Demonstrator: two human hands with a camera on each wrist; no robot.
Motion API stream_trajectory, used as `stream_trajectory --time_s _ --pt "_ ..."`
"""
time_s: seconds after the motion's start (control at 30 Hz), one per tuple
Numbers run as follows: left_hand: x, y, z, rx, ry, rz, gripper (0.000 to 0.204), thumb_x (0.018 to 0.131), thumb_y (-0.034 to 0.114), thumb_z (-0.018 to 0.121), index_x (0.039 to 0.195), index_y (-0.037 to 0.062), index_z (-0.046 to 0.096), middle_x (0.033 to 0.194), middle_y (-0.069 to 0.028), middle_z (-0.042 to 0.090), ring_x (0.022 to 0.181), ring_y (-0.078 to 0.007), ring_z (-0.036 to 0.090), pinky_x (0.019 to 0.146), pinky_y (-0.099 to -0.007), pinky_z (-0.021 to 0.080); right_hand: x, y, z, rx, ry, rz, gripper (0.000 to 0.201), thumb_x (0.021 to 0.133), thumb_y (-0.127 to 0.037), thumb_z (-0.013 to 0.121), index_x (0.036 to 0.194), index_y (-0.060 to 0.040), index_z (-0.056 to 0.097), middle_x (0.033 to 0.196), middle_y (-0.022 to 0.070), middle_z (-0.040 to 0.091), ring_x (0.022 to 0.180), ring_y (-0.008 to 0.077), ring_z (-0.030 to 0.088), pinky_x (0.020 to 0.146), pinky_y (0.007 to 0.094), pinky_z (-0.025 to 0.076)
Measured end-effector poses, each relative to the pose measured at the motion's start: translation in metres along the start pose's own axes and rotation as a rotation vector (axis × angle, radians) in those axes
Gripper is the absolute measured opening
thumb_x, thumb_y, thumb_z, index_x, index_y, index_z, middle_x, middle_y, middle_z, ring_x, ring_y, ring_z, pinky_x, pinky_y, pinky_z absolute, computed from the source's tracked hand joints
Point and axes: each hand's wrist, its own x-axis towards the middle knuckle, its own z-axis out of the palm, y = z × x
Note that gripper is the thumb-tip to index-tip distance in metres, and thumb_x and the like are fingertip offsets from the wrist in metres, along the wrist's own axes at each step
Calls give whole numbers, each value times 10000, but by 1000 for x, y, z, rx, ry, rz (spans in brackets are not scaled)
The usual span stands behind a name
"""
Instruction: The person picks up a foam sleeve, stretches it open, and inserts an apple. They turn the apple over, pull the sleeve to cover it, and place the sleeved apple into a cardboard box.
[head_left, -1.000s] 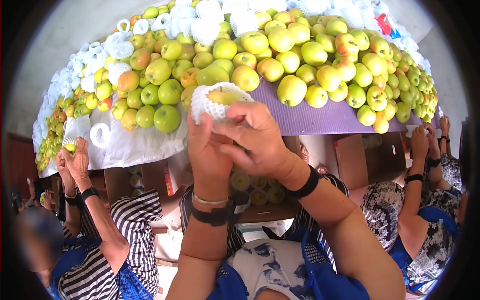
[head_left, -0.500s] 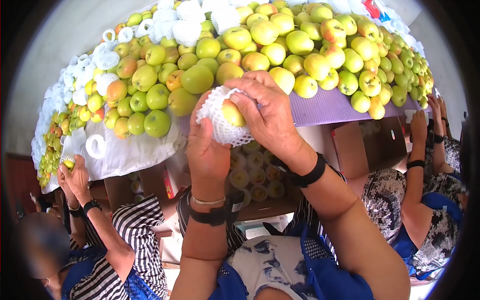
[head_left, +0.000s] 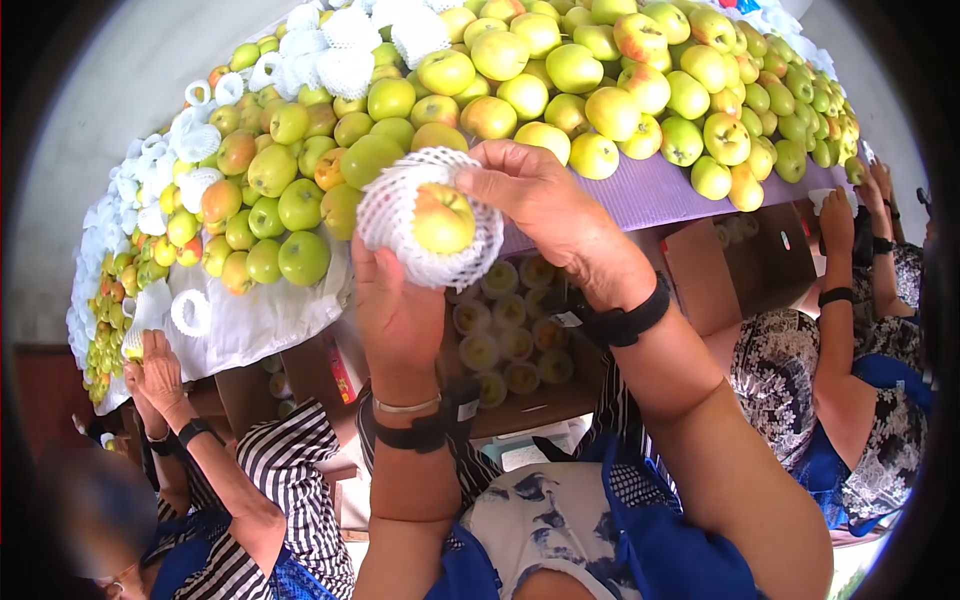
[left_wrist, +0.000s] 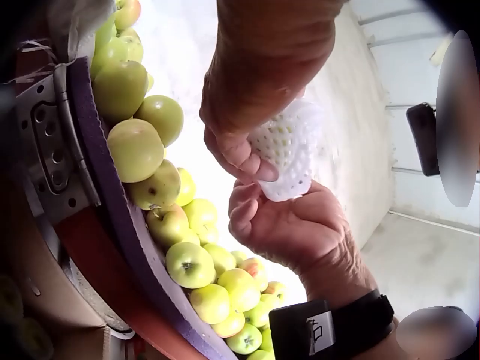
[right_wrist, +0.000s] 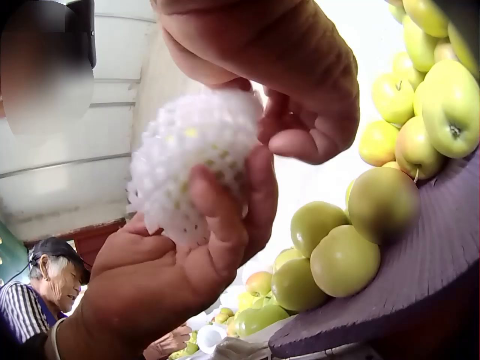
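Observation:
A yellow-red apple (head_left: 443, 218) sits inside a white foam net (head_left: 390, 205), its upper face bare. My left hand (head_left: 402, 315) holds it from below; in the right wrist view, the fingers of that left hand (right_wrist: 180, 251) curl round the net (right_wrist: 191, 161). At the net's right edge, my right hand (head_left: 560, 210) pinches the rim between thumb and fingers. The left wrist view has the left hand (left_wrist: 259, 82) above the netted apple (left_wrist: 289, 146) and the right hand (left_wrist: 300, 225) beneath.
Loose apples (head_left: 500, 55) are heaped on a table with a purple cover (head_left: 640, 195); white nets (head_left: 345, 65) lie among them at upper left. Below, a cardboard box (head_left: 530, 410) contains netted apples. People work on both sides, hands (head_left: 160, 380) near the table edge.
The netted apple has shifted slightly left and turned, showing its face within the net. My right fingers have moved off the apple to the net's rim. The view has drifted, moving the heap slightly up and left.

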Motion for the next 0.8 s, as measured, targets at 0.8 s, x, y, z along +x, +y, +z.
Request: stream_trajectory --time_s 0.8 --pt "7 -7 -32 -464 166 -222 442 928 202 358 1323 4 352 1385 -157 354 1282 -296 341 1076 -462 249 1 40 11 -289 168 -146 119 867 -40 490 957 -20 565 811 -5 570 724 81 521 641 216 435"
